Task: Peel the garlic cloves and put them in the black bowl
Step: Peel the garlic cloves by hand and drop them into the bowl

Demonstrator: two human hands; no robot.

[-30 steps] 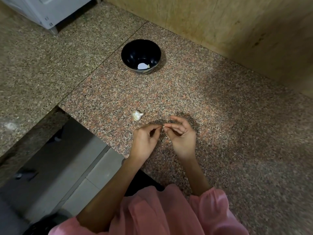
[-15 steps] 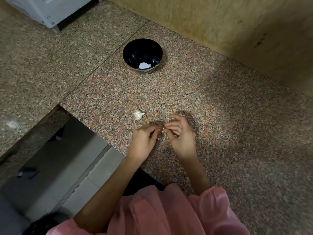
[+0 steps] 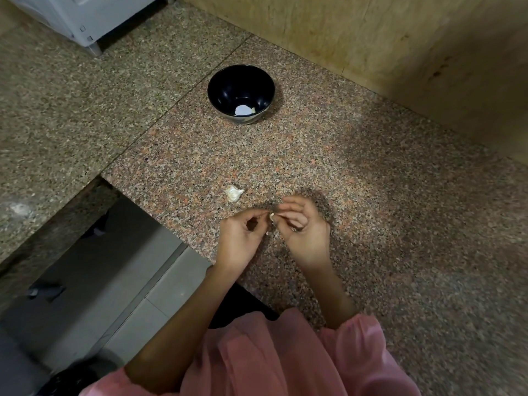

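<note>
A small pale garlic clove (image 3: pixel 271 217) is pinched between the fingertips of my left hand (image 3: pixel 243 238) and my right hand (image 3: pixel 304 228), low over the granite counter (image 3: pixel 328 155). Most of the clove is hidden by the fingers. A tiny pale scrap (image 3: pixel 267 233) shows just below the clove. A white piece of garlic with its skin (image 3: pixel 233 192) lies on the counter to the left of my hands. The black bowl (image 3: pixel 217 90) stands farther back and holds a pale peeled clove (image 3: pixel 252 110) beside a white glare spot.
The counter's front edge (image 3: pixel 171 224) drops to a tiled floor at the lower left. A tan wall (image 3: pixel 400 41) runs along the back and right. A white appliance (image 3: pixel 85 15) stands on the greyer slab at the top left.
Both hands stay together on the clove, fingers shifting slightly. A little more of the pale clove shows between the fingertips now.
</note>
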